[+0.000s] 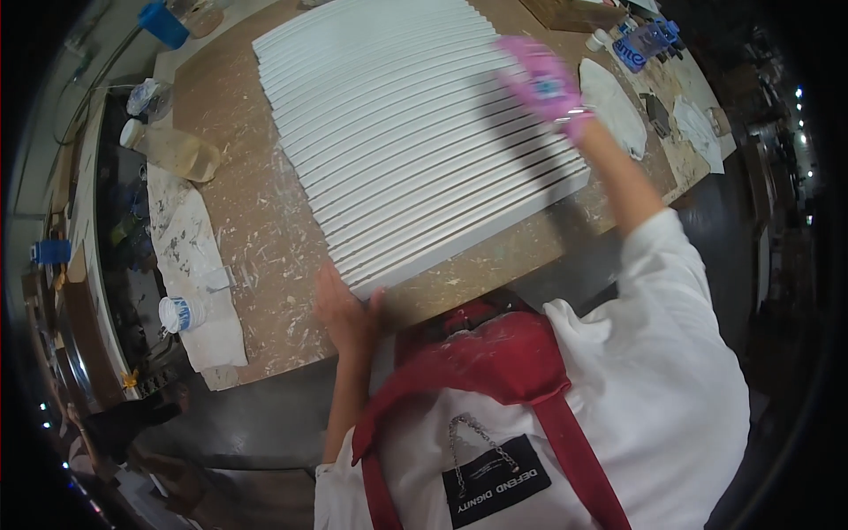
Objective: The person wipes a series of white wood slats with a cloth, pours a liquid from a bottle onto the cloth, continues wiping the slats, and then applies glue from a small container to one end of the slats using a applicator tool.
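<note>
Long white slats [415,132] lie side by side in a wide block on the brown work table. My left hand [347,311] grips the block's near left corner, with fingers along its left side and the thumb against the front edge. My right hand [541,84], in a pink glove with a bracelet at the wrist, is over the right part of the slats. Motion blurs it, so its fingers and anything in them are hard to make out. Its shadow falls across the slats.
At left are a jar of cloudy liquid [181,152], a stained white cloth [181,234] and a white tub [181,314]. A blue cup [163,24] stands far left. Beyond the slats' right side are a white cloth [612,106] and a blue-labelled bottle [645,44].
</note>
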{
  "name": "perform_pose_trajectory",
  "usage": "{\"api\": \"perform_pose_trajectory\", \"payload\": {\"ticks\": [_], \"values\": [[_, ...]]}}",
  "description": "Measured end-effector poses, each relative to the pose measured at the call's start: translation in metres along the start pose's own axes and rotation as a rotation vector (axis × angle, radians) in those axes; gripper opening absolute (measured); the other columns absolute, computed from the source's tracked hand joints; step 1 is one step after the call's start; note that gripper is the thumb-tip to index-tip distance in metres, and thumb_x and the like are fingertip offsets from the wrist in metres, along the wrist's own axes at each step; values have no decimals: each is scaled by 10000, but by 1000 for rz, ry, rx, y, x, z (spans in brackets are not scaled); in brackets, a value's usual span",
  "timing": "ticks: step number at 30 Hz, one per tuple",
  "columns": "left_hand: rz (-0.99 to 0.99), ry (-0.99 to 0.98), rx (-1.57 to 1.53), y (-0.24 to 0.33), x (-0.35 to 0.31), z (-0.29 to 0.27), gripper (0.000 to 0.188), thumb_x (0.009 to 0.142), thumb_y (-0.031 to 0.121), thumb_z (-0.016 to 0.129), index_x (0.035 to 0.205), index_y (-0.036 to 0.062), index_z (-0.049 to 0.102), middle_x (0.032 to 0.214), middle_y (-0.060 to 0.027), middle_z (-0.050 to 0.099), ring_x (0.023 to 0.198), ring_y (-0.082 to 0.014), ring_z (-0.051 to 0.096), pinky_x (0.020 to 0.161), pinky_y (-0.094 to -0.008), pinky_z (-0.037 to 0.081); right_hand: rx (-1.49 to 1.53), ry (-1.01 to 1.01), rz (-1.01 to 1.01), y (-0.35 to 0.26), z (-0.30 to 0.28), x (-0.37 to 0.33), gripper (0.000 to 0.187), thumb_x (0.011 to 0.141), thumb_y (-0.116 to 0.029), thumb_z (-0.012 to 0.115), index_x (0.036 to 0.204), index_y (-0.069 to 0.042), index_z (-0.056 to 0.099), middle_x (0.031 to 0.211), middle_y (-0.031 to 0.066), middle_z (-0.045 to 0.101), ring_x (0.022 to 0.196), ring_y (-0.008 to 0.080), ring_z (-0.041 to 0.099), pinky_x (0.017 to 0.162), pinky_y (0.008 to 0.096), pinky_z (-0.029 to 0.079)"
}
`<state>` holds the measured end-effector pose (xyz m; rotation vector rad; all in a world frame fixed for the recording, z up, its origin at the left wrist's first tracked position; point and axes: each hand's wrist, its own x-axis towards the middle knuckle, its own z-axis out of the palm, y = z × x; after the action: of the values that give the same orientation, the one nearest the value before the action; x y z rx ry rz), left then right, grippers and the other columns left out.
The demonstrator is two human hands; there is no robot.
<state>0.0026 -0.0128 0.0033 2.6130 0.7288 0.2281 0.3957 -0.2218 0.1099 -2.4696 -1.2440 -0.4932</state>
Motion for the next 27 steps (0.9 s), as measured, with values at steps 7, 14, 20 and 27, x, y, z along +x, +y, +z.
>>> {"api": "perform_pose_trajectory", "payload": {"ticks": [7, 14, 20, 27], "values": [[16, 29, 78, -8, -4, -1, 778, 812, 289, 679, 1401, -60, 307, 1459, -249, 331, 1339, -430, 304, 1092, -506, 233, -554, -162, 317, 193, 2, -172, 574, 873, -478, 540, 1335, -138, 513, 1277, 155, 559, 1211, 314, 501, 1036, 406, 377], [64, 58, 36, -17, 3, -1, 875, 717, 286, 766, 1384, -73, 326, 1398, -273, 391, 1294, -438, 355, 1085, -477, 269, -32, -54, 786, 206, -17, -160, 419, 913, -386, 517, 1263, -163, 574, 1186, 151, 606, 1053, 308, 606, 923, 385, 468], [-29, 177, -241, 16, 11, -10, 879, 661, 162, 789, 1398, -28, 348, 1402, -245, 390, 1276, -408, 385, 1083, -449, 289, 67, -108, -106, -34, -55, -91, 326, 847, -149, 571, 1157, -50, 590, 1126, 129, 600, 1037, 282, 569, 925, 378, 470], [-35, 108, -377, 5, 21, 5, 744, 708, 137, 755, 1358, 7, 417, 1388, -216, 434, 1302, -368, 389, 1090, -418, 295, 197, -220, -497, -153, 39, -136, 337, 907, -331, 509, 1239, -372, 549, 1348, -12, 530, 1264, 259, 469, 1098, 503, 295]]}}
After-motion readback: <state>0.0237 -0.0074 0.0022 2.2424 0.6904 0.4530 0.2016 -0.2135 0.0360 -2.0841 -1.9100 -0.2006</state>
